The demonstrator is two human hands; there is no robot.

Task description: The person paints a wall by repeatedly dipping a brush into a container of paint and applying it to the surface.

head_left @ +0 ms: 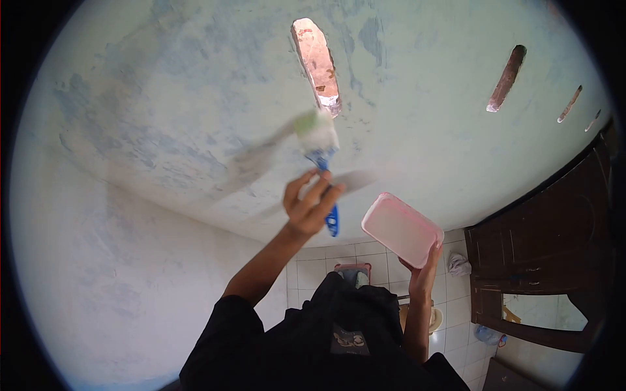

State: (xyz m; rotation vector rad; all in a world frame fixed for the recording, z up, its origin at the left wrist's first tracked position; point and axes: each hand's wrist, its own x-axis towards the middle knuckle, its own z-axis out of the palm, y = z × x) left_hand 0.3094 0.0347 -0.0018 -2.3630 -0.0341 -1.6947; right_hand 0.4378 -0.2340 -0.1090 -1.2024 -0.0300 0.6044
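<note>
Most of the wall (163, 98) carries a pale, whitish-green coat, but it looks thin: blue streaks and grey patches show through across the upper left and middle, so I judge the painting to be well under way rather than finished, with another pass needed over those patches. Three or four narrow slots of bare brick (317, 65) cut the surface, and the paint around the nearest one is uneven. The brush (316, 133) is raised against the wall just below that slot, its wide bristle head loaded with light paint and smeared by motion blur, its blue handle pointing down. The left hand (308, 207) is closed around the handle, fingers wrapped over it and thumb alongside. The right hand (424, 277) clasps a pink tub (401, 228) by its lower edge, held tilted, near the brush but apart from it; its contents cannot be seen from this side. A dark wooden door (541, 260) stands at the right, with white floor tiles (313, 267) below.
</note>
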